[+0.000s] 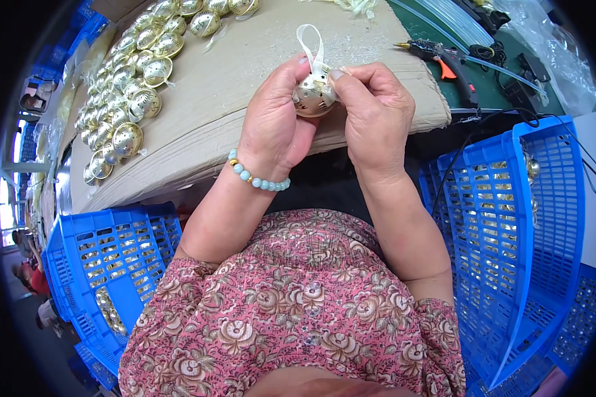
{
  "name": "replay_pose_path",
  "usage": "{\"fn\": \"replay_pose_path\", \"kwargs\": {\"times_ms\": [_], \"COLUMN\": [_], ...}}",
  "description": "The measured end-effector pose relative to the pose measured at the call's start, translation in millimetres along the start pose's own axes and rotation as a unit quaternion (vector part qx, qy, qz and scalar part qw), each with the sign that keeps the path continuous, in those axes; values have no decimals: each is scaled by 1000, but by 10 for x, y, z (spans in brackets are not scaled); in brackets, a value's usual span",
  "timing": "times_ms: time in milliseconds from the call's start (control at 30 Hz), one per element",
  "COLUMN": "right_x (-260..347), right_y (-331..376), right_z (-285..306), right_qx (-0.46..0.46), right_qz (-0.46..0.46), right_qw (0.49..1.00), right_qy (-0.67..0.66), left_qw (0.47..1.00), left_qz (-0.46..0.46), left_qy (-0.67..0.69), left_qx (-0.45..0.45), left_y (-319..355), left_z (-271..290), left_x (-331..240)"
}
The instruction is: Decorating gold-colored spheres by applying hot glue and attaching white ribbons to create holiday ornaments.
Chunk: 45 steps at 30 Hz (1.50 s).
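A round gold bell ornament point(313, 99) with small cut-out stars sits in my left hand point(271, 112), its fingers wrapped round the side and underneath. From the top of the ornament a loop of cream ribbon point(310, 43) stands up. My right hand point(377, 109) pinches at the ribbon's base on the ornament's right side, thumb pressed against the forefinger. What exactly lies between those fingertips is partly hidden. Both hands are above the near edge of a cardboard sheet point(245, 73).
Many gold bell ornaments point(127, 139) lie in rows on the cardboard's left. A glue gun point(444, 66) with an orange trigger rests at the right on a green surface, beside clear glue sticks point(444, 16). Blue plastic crates point(483, 198) point(112, 245) holding gold ornaments flank me.
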State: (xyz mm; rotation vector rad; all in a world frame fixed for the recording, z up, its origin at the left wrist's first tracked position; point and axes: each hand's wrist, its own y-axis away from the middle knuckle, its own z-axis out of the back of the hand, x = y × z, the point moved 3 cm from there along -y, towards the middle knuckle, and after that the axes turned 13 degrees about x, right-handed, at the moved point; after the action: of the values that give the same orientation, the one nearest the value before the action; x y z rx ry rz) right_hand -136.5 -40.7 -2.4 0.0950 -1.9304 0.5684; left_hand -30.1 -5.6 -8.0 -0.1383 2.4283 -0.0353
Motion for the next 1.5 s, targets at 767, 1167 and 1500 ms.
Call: {"fn": "replay_pose_path", "kwargs": {"times_ms": [767, 1167, 1500], "right_x": [588, 1481, 685], "right_y": [93, 542, -130], "right_z": [392, 1764, 508], "right_qx": [-16, -355, 102], "right_qz": [222, 208, 120], "right_qw": [883, 684, 970], "right_qy": [412, 603, 185], "left_qw": [991, 427, 949], "left_qz": [27, 43, 45], "left_qy": [-65, -886, -293], "left_qx": [111, -175, 108], "left_y": [-225, -1122, -609], "left_z": [-202, 1068, 503], "left_x": [-303, -1764, -1354]}}
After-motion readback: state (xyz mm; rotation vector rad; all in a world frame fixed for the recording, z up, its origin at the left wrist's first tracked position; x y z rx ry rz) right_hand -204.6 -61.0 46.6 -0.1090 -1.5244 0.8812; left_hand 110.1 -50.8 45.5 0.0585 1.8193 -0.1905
